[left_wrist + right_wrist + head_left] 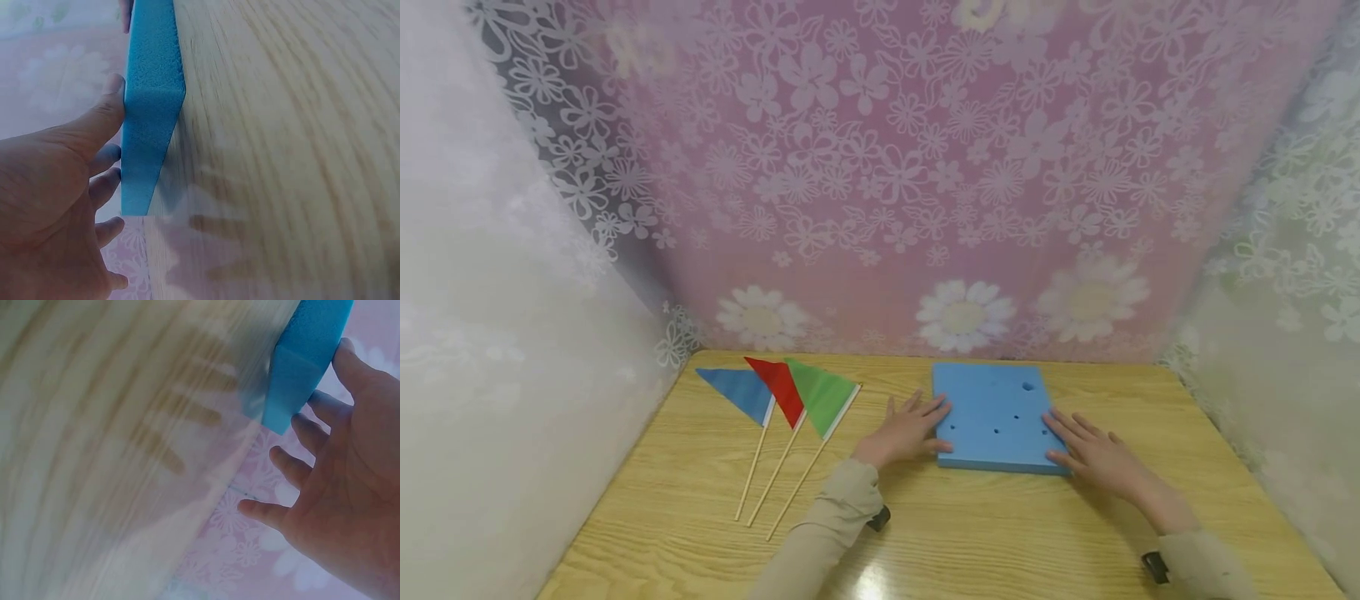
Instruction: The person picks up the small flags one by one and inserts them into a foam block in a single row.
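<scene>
A blue foam board [985,408] with several small holes in its top lies flat on the table. My left hand [906,433] touches its left edge, thumb and fingers spread and mostly straight. On the opposite side, my right hand [1101,458] rests its fingertips on the right edge, fingers also extended. In the left wrist view the board's side [150,137] shows as thick foam with the thumb against its upper edge. The right wrist view shows the thumb and nearest fingers at the foam's edge [297,381], the other fingers apart from it.
Three triangular flags on thin wooden sticks lie left of my left hand: a blue flag [737,393], a red flag [781,390] and a green flag [822,396]. Behind the wooden table [985,533] hangs a pink flowered curtain [887,208], with pale flowered sheets at both sides.
</scene>
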Motion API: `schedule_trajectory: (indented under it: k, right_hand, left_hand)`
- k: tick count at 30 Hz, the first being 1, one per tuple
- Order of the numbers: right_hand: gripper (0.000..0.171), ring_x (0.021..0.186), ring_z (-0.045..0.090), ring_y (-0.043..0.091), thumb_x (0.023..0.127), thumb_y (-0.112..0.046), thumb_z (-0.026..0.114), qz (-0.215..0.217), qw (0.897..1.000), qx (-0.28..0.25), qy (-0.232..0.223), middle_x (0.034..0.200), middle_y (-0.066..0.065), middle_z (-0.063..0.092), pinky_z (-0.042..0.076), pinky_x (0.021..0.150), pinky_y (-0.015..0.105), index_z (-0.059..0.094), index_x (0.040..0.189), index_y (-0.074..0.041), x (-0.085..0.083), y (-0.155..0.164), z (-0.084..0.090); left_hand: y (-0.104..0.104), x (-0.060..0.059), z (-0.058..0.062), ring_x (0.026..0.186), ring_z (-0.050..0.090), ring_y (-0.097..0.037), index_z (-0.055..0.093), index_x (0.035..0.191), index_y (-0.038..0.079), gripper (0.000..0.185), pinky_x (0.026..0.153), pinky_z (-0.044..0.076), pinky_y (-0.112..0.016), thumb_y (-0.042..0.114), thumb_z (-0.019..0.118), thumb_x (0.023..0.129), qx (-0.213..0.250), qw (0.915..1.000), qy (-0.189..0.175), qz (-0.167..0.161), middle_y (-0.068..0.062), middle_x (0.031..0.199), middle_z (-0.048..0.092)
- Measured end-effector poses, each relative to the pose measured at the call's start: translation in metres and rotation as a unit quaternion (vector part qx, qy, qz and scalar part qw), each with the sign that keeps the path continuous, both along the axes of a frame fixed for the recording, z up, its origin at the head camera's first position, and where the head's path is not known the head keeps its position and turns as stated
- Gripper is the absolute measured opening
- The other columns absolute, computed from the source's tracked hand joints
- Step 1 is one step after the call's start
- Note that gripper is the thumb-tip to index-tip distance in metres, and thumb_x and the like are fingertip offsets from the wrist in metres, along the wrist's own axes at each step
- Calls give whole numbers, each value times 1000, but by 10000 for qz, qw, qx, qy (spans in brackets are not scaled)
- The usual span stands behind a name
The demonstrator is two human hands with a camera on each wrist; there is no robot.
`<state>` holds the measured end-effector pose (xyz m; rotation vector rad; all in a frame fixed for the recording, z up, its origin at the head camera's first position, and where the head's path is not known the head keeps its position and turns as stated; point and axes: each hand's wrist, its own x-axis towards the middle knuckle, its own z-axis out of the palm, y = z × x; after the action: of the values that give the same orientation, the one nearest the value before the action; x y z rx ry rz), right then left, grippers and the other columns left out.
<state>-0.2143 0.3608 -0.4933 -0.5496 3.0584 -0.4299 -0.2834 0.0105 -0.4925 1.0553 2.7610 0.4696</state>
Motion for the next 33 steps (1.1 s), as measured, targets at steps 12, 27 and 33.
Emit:
schedule_trajectory:
  k: [12,27,33]
  right_hand:
    - [69,143,31,52,101,-47,58,179,9998,-55,-13,161,19,33,27,101,83,38,157,-11,-2,-19,2]
    - [70,143,32,52,101,-48,57,283,9995,-152,-16,161,19,33,28,100,83,40,156,-8,-6,-48,4]
    - [68,143,33,52,101,-47,58,382,9991,-174,32,161,19,34,29,101,82,41,155,-8,-7,-57,5]
  left_hand:
    - [-21,1,7,156,8,-35,30,161,18,76,119,6,-72,50,59,98,29,9998,-183,50,-2,168,22]
    - [-49,-4,6,156,11,-35,31,161,18,79,118,4,-73,51,61,96,70,9994,-307,173,-1,168,23]
    - [-60,-2,7,155,12,-37,32,160,17,79,117,5,-75,50,63,96,76,9995,-255,195,-3,167,24]
